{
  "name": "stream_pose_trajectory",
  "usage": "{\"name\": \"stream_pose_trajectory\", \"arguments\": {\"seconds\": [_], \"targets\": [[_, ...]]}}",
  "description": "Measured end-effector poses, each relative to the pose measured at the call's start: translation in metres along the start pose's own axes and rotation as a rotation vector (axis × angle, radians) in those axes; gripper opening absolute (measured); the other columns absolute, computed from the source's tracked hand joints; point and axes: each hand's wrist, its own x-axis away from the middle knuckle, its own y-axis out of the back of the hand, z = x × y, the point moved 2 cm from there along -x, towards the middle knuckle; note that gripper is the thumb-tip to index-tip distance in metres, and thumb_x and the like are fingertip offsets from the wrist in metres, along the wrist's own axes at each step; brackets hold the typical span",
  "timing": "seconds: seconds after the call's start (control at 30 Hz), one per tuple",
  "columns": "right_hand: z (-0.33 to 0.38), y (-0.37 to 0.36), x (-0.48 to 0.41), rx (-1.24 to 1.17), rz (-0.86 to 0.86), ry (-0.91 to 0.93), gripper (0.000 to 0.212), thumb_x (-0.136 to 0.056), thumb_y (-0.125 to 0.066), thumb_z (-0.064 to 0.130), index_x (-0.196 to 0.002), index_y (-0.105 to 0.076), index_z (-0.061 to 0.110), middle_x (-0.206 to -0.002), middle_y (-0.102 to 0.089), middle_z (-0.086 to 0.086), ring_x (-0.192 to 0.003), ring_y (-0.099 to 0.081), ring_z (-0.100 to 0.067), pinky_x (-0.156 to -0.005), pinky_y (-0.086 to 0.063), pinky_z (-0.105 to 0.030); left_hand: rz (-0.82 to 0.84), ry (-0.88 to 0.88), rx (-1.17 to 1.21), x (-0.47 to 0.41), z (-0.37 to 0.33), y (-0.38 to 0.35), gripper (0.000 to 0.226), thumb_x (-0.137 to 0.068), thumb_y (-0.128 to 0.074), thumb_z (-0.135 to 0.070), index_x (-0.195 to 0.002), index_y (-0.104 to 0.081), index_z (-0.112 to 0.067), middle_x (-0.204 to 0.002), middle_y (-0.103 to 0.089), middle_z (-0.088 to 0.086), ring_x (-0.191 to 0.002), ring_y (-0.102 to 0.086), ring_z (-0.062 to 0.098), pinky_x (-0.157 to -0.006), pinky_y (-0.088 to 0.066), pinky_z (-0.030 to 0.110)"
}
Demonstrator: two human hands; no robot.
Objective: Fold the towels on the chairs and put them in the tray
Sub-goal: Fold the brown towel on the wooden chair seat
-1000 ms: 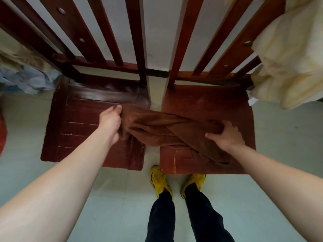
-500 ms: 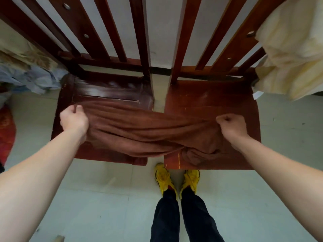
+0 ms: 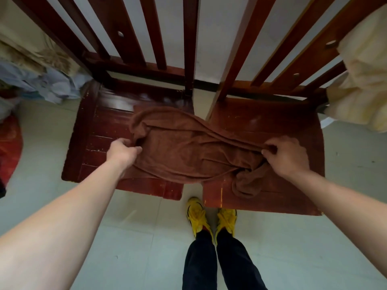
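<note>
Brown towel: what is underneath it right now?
The brown towel spans the left chair seat and right chair seat, bridging their gap. Anything beneath the cloth is hidden.

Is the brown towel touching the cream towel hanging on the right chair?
Apart. The head view shows the brown towel on the seats, with bare wood between it and the cream towel.

light: soft, even, dim | glare: rear of left seat (image 3: 134, 101) | edges: wide-angle bending | blur: slight, forearms
</note>
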Motion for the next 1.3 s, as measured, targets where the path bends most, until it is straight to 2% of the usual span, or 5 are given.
{"name": "stream_pose_trajectory", "arguments": {"seconds": [0.13,0.33,0.7,1.13,1.3], "targets": [[0.006,0.005,0.008,-0.022,-0.243,0.154,0.039,-0.088,-0.064,0.024,-0.126,-0.057,0.018,-0.126,-0.052,-0.012,-0.118,-0.044,-0.037,-0.091,-0.040,-0.047,-0.037,0.086,-0.109,0.009,0.014,-0.014,0.061,-0.073,-0.080,-0.030,-0.125,-0.055,-0.010,-0.123,-0.061,0.014,-0.114,-0.057,0.035,-0.100,-0.046,0.040],[0.040,-0.052,0.024,0.144,0.372,0.207,0.045,-0.090,-0.058,0.039,-0.133,-0.052,0.029,-0.135,-0.048,-0.001,-0.126,-0.041,-0.025,-0.098,-0.043,-0.041,0.074,0.154,-0.227,0.023,0.050,-0.032,0.045,-0.074,-0.077,-0.027,-0.113,-0.063,-0.009,-0.117,-0.066,0.017,-0.110,-0.061,0.034,-0.094,-0.049,0.035],[0.242,-0.034,-0.047,-0.100,0.117,0.377,0.022,-0.092,-0.055,0.030,-0.110,-0.067,0.026,-0.110,-0.068,0.000,-0.104,-0.062,-0.026,-0.085,-0.051,-0.037,0.101,0.169,-0.360,-0.006,0.066,-0.001,0.047,-0.069,-0.079,-0.048,-0.099,-0.066,-0.013,-0.109,-0.069,0.013,-0.103,-0.064,0.033,-0.083,-0.052,0.035],[0.379,-0.090,-0.127,0.000,0.068,0.195,0.024,-0.089,-0.057,0.023,-0.113,-0.062,0.023,-0.121,-0.057,-0.009,-0.110,-0.057,-0.032,-0.090,-0.045,-0.039,0.121,-0.297,-0.568,-0.041,0.099,0.045,0.014,-0.090,-0.056,-0.019,-0.098,-0.063,-0.010,-0.109,-0.054,0.007,-0.098,-0.059,0.026,-0.081,-0.046,0.034],[0.418,-0.078,-0.139,-0.182,0.047,0.195,0.021,-0.093,-0.053,0.027,-0.113,-0.055,0.023,-0.103,-0.065,-0.007,-0.094,-0.064,-0.029,-0.084,-0.054,-0.044,0.170,-0.229,-0.475,-0.048,0.098,0.059,0.042,-0.088,-0.059,-0.053,-0.109,-0.056,-0.017,-0.105,-0.066,0.005,-0.098,-0.064,0.025,-0.075,-0.045,0.032]]}}
